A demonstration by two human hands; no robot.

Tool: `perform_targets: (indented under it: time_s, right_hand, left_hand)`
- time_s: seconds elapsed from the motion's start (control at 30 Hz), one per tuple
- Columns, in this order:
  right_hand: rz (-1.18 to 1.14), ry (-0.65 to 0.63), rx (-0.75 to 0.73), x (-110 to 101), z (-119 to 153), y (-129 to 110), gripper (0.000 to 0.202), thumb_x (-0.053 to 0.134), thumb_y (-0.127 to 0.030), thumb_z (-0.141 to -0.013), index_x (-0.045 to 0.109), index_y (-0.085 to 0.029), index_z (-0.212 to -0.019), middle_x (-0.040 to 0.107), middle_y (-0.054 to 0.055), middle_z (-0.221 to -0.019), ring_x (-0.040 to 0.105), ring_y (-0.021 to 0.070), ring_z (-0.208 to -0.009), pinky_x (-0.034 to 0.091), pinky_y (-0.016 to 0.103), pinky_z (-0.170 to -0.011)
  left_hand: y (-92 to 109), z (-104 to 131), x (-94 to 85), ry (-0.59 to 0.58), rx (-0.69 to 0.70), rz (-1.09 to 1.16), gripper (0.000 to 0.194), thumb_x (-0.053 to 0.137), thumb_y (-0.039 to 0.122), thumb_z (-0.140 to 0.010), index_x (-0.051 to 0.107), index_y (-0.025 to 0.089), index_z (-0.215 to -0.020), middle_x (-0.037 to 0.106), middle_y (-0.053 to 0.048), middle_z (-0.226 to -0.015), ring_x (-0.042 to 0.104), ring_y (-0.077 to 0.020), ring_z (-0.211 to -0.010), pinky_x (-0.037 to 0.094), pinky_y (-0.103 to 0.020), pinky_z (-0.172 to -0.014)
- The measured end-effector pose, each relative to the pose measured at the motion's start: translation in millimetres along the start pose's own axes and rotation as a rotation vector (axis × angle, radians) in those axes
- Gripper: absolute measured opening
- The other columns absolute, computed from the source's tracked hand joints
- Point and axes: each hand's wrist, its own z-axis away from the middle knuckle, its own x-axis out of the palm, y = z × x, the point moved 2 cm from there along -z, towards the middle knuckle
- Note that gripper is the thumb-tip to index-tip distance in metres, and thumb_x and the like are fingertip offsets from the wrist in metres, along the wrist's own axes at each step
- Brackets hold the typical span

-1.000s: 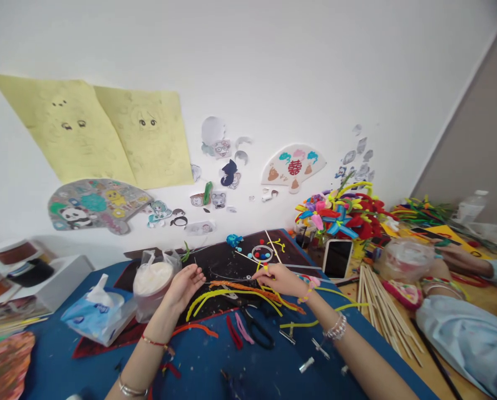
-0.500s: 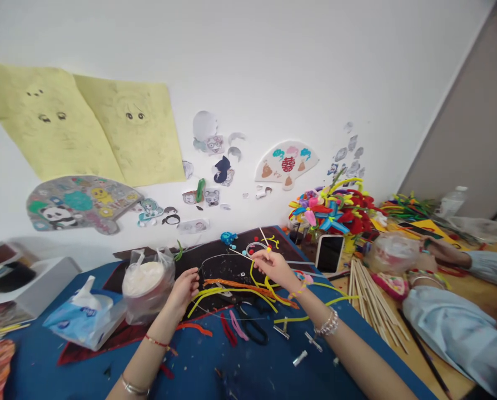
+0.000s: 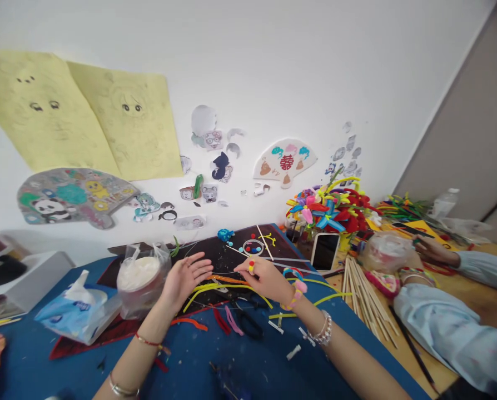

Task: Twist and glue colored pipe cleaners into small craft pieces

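Observation:
My left hand (image 3: 189, 276) is open, palm up and fingers spread, above the dark mat near the left ends of the yellow pipe cleaners (image 3: 202, 287). My right hand (image 3: 259, 276) has its thumb and fingertips pinched together above the orange pipe cleaner (image 3: 232, 280); a thin thread or wire seems to run from the pinch, too fine to follow. Beyond the right hand lie a round clear dish with small pompoms (image 3: 252, 248) and a white stick (image 3: 265, 241). Black-handled scissors (image 3: 249, 325) rest below the hands, beside pink (image 3: 234, 321) and dark red (image 3: 222, 321) pieces.
A bagged tub (image 3: 139, 278) and a tissue pack (image 3: 75, 311) stand at the left. To the right are a phone (image 3: 325, 251), a bunch of pipe-cleaner flowers (image 3: 329, 208) and wooden sticks (image 3: 365, 294). Another person's sleeved arms (image 3: 444, 316) rest at the far right.
My left hand has opened out, its fingers spreading. My right hand has moved slightly down and left, uncovering the round dish. The view has shifted a little.

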Motion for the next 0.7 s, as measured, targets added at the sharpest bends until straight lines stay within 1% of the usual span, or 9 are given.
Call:
perform_targets:
  time_s: [0.07,0.13,0.23,0.3,0.37,0.43,0.5,0.6,0.7]
  right_hand:
    - [0.017,-0.019,-0.014,1,1,1,0.024,0.043,-0.021,-0.091,0.064,-0.018,-0.102,0.065,0.006,-0.09,0.056,0.0173,-0.088,0.043,0.031,-0.083]
    - [0.006,-0.025,-0.007,1,1,1,0.023,0.043,-0.021,-0.09,0.064,-0.018,-0.1,0.065,0.006,-0.089,0.057,0.0167,-0.086,0.043,0.03,-0.082]
    - [-0.02,-0.041,0.011,1,0,1,0.023,0.044,-0.021,-0.09,0.065,-0.019,-0.099,0.066,0.005,-0.088,0.058,0.0161,-0.084,0.043,0.029,-0.08]
    - [-0.034,-0.048,0.018,0,0,-1,0.022,0.044,-0.02,-0.089,0.065,-0.019,-0.099,0.067,0.005,-0.089,0.058,0.0158,-0.084,0.043,0.029,-0.079]
    - [-0.056,-0.048,0.033,0,0,-2,0.022,0.046,-0.019,-0.088,0.065,-0.019,-0.098,0.067,0.004,-0.088,0.058,0.0144,-0.079,0.043,0.027,-0.075]
    - [-0.083,-0.052,0.055,0,-1,-3,0.021,0.047,-0.018,-0.087,0.065,-0.019,-0.096,0.066,0.002,-0.082,0.056,0.012,-0.068,0.042,0.024,-0.067]
    - [-0.108,-0.067,0.068,0,-1,-4,0.021,0.047,-0.017,-0.086,0.065,-0.019,-0.095,0.065,0.001,-0.076,0.052,0.0101,-0.06,0.039,0.022,-0.061]
    - [-0.14,-0.091,0.086,1,0,-4,0.021,0.047,-0.019,-0.086,0.066,-0.018,-0.094,0.064,0.001,-0.073,0.05,0.0094,-0.057,0.037,0.021,-0.057]
    - [-0.164,-0.107,0.095,3,1,-4,0.022,0.047,-0.022,-0.087,0.067,-0.017,-0.094,0.065,0.001,-0.073,0.051,0.0097,-0.059,0.037,0.021,-0.058]
  left_hand:
    - [9,0,-4.2,-0.001,0.017,0.152,0.033,0.042,0.021,-0.078,0.058,0.009,-0.103,0.063,-0.013,-0.087,0.062,-0.0229,-0.083,0.05,-0.042,-0.084]
    - [19,1,-6.5,0.01,0.056,0.269,0.027,0.042,0.016,-0.078,0.059,0.012,-0.098,0.059,-0.006,-0.077,0.06,-0.0163,-0.073,0.052,-0.034,-0.08]
    - [31,8,-0.6,-0.023,0.077,0.369,0.02,0.041,0.013,-0.083,0.059,0.012,-0.093,0.05,0.0,-0.066,0.053,-0.0104,-0.06,0.052,-0.026,-0.069]
    - [37,16,6.5,-0.052,0.072,0.41,0.022,0.041,0.011,-0.087,0.059,0.01,-0.1,0.049,0.0,-0.066,0.051,-0.0089,-0.058,0.052,-0.023,-0.065]
    - [42,23,12.5,-0.092,0.068,0.449,0.027,0.041,0.008,-0.089,0.056,0.008,-0.111,0.051,0.0,-0.069,0.052,-0.008,-0.059,0.052,-0.021,-0.064]
    - [46,31,16.2,-0.139,0.065,0.459,0.031,0.041,0.006,-0.089,0.053,0.007,-0.118,0.053,-0.001,-0.071,0.054,-0.0074,-0.061,0.054,-0.02,-0.066]
    - [50,37,18.2,-0.157,0.075,0.421,0.032,0.041,0.002,-0.088,0.055,0.006,-0.116,0.057,-0.003,-0.076,0.056,-0.0068,-0.062,0.055,-0.021,-0.069]
    - [56,46,21.8,-0.136,0.119,0.355,0.03,0.046,-0.004,-0.081,0.062,0.005,-0.105,0.061,-0.006,-0.082,0.057,-0.0055,-0.06,0.056,-0.02,-0.07]
    - [61,53,26.4,-0.135,0.114,0.295,0.032,0.054,-0.003,-0.076,0.064,0.006,-0.105,0.064,-0.007,-0.086,0.057,-0.0049,-0.059,0.056,-0.02,-0.073]
